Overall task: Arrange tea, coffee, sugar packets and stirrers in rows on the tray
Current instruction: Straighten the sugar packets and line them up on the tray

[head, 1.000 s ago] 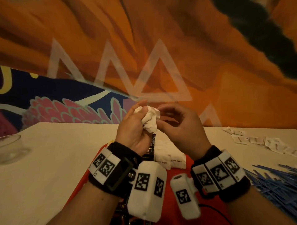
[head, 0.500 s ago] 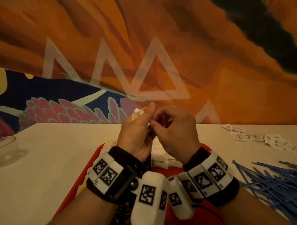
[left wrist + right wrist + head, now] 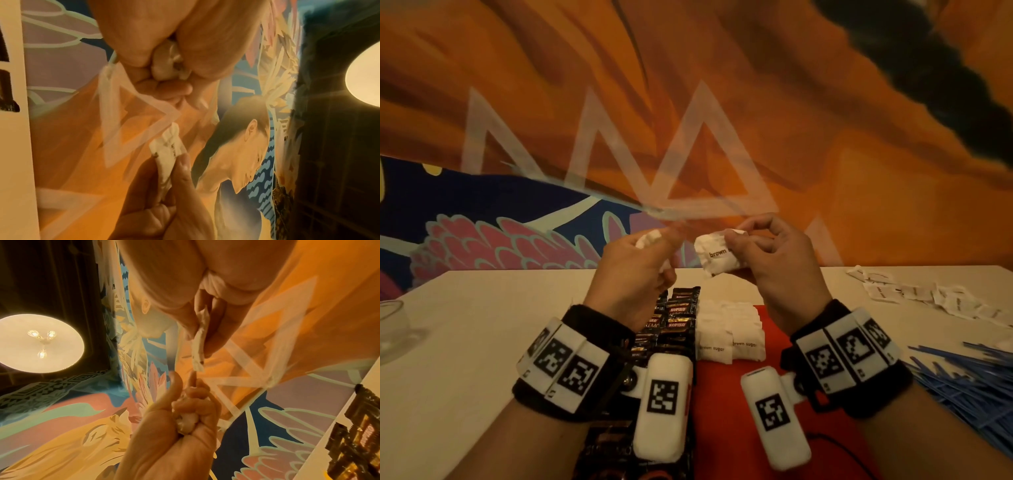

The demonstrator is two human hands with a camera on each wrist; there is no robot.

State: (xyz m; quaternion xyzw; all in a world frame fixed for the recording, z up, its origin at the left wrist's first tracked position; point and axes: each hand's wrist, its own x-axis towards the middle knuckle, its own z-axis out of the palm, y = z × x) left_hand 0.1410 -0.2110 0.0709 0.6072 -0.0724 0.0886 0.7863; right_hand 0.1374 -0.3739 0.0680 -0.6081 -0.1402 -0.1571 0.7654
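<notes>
White paper of a brown sugar packet (image 3: pixel 717 255) pinched at its upper right corner by the right hand (image 3: pixel 774 260), raised well above the red tray (image 3: pixel 726 404) in the head view. Left hand (image 3: pixel 635 270) just beside, curled round a crumpled wad of more white packets (image 3: pixel 649 238), not touching the single packet. Likely risks, judged from this: a thin corner pinch letting the packet slip and drop onto the row of brown sugar packets (image 3: pixel 731 329) on the tray and knock it askew; the bunched wad spilling from the left fist onto the dark Kopiko coffee sachets (image 3: pixel 676 317) left of that row. Off the tray to the right, loose sugar packets (image 3: pixel 935 299) and blue stirrers (image 3: pixel 969 383) on the table (image 3: pixel 465 335), not yet arranged. Seen from the left wrist: left hand (image 3: pixel 164 53) fisted tight on the wad (image 3: pixel 167 62), with the single packet (image 3: pixel 166 155) beyond it, edge-on between the right thumb and fingers (image 3: pixel 180 177), well clear of the tray. Seen from the right wrist: right hand (image 3: pixel 205 308) pinching the packet (image 3: pixel 200 345) flat between thumb and fingers, lower edge hanging free just beside the left fingertips (image 3: pixel 192 378); wad (image 3: pixel 187 421) wedged in the left palm, some coffee sachets (image 3: pixel 357 426) at the lower right edge.
</notes>
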